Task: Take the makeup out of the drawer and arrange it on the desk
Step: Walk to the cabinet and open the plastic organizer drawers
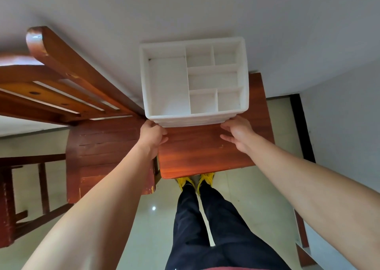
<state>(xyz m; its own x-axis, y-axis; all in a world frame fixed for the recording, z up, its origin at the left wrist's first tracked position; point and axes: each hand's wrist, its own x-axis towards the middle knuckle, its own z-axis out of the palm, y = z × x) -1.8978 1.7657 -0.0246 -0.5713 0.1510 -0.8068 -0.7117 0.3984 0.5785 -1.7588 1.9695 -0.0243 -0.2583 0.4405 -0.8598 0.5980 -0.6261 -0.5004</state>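
Observation:
A white plastic organizer (164,84) with several open top compartments stands at the back of a small reddish wooden desk (197,150), against the wall. Its compartments hold nothing that I can see. Its drawer fronts (191,122) face me at the lower edge and look closed. My left hand (153,135) touches the organizer's front left corner, fingers bent at the drawer edge. My right hand (238,132) is at the front right corner, fingers spread and loosely bent, fingertips at the drawer edge. No makeup is visible.
A wooden chair (61,80) stands close on the left, its seat (107,146) beside the desk. The pale wall is right behind the organizer. A dark door frame (302,125) is on the right. My legs and yellow shoes (195,182) are below the desk's front edge.

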